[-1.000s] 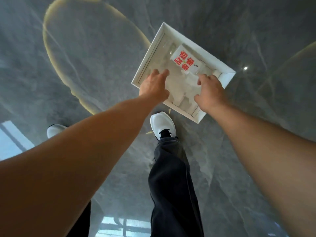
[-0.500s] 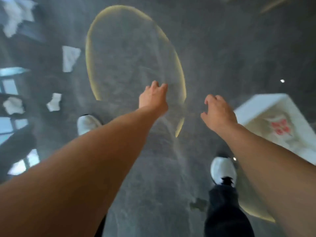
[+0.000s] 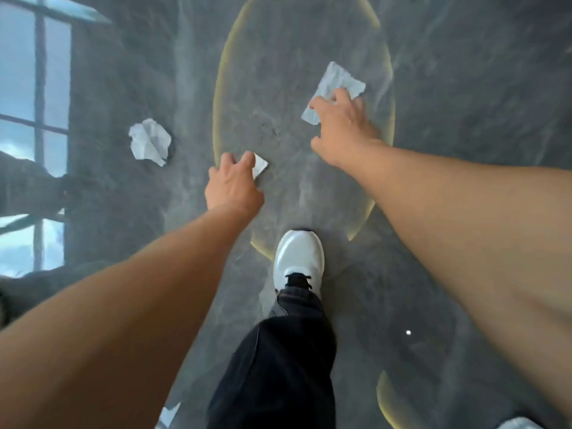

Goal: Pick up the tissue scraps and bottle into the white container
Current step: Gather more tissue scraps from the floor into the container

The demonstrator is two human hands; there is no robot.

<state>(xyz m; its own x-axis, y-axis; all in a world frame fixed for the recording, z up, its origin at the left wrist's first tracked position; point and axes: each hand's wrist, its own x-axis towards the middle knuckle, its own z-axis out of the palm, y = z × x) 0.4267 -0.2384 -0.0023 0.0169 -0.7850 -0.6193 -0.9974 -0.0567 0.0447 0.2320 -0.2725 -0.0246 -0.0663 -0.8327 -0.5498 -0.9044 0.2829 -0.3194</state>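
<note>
Three white tissue scraps lie on the grey marbled floor. My left hand [image 3: 233, 182] reaches down with its fingertips on a small scrap [image 3: 260, 165], which peeks out beyond the fingers. My right hand [image 3: 340, 125] is spread over the near end of a larger flat scrap [image 3: 339, 80], fingers apart and touching it. Both scraps still rest on the floor. A crumpled scrap [image 3: 150, 142] lies alone to the left of my left hand. Neither the white container nor the bottle is in view.
My white shoe [image 3: 298, 258] and dark trouser leg stand just below the hands. A yellow oval ring [image 3: 216, 97] marks the glossy floor. A window reflection [image 3: 34, 119] shines at the left. A pale edge [image 3: 520, 424] shows at the bottom right corner.
The view has swung left, away from the white container, which has left the frame. Both hands have dropped from the air onto tissue scraps on the floor.
</note>
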